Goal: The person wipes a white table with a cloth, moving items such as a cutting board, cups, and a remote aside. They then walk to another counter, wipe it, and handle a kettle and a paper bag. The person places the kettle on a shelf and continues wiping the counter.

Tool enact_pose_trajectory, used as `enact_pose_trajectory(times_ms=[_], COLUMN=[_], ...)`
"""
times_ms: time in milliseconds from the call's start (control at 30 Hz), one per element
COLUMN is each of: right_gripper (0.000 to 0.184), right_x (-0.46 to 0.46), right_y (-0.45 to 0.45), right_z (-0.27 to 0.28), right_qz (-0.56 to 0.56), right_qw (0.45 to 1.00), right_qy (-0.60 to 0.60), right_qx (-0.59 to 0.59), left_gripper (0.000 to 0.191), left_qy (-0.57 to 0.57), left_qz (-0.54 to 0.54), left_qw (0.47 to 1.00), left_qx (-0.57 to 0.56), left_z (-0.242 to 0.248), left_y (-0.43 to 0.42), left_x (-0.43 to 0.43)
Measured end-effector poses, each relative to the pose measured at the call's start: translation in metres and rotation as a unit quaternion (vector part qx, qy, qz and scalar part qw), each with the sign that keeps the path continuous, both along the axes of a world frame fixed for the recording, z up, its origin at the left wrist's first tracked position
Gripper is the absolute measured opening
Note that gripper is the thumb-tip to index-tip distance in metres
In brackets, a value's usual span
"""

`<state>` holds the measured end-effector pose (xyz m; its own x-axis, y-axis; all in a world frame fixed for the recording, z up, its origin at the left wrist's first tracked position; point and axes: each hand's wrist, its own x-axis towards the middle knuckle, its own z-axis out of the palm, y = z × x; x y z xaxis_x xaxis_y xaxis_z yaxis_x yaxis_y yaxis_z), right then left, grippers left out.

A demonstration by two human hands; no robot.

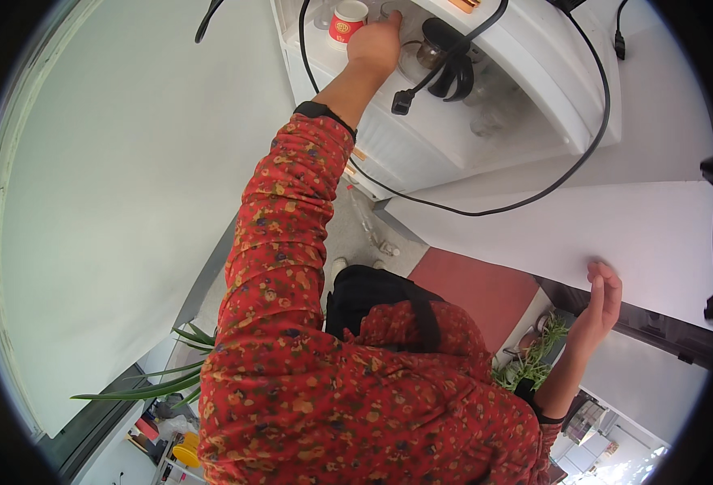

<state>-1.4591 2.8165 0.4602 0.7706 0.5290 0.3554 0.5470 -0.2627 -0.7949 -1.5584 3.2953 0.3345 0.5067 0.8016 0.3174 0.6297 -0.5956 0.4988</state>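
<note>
My left hand [376,45] reaches onto a shelf of a white curved cabinet [411,145]. It is beside a red and white paper cup [345,24], with a finger or thumb stretched towards a clear glass [388,8]. Most of its fingers are hidden, so a grip cannot be made out. To its right stands a glass pot [429,56] with a black lid and handle. More clear glassware [493,118] lies deeper in the shelf's right side. My right hand [602,300] is raised by a white wall [550,224], fingers loosely bent, holding nothing.
A black power cable [474,214] loops before the cabinet, its plug [402,102] hanging near the glass pot. A plastic bottle [365,221] lies on the floor by my feet. Potted plants [532,357] stand low at right; long green leaves [150,388] show at left.
</note>
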Motion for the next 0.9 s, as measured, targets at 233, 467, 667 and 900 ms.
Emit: enact_pose_trajectory(times_ms=[233, 467, 667, 900], right_gripper=[0.021, 0.018, 0.018, 0.020], right_x=[0.005, 0.015, 0.020, 0.025], right_y=[0.004, -0.004, -0.010, -0.005], right_z=[-0.004, -0.009, -0.010, -0.013], right_qz=[0.006, 0.004, -0.023, -0.013], right_qw=[1.000, 1.000, 1.000, 0.999], right_qy=[0.002, -0.007, -0.019, -0.034], right_qx=[-0.013, -0.004, -0.002, -0.020], left_gripper=[0.028, 0.032, 0.024, 0.023], left_qy=[-0.014, -0.110, -0.309, -0.277], left_qz=[0.037, 0.028, 0.004, 0.089], left_qw=[0.999, 0.992, 0.926, 0.956], left_qx=[-0.017, 0.049, -0.215, 0.047], left_z=[-0.012, -0.049, -0.031, 0.006], left_y=[0.010, 0.030, 0.017, 0.028], left_x=[0.020, 0.032, 0.015, 0.004])
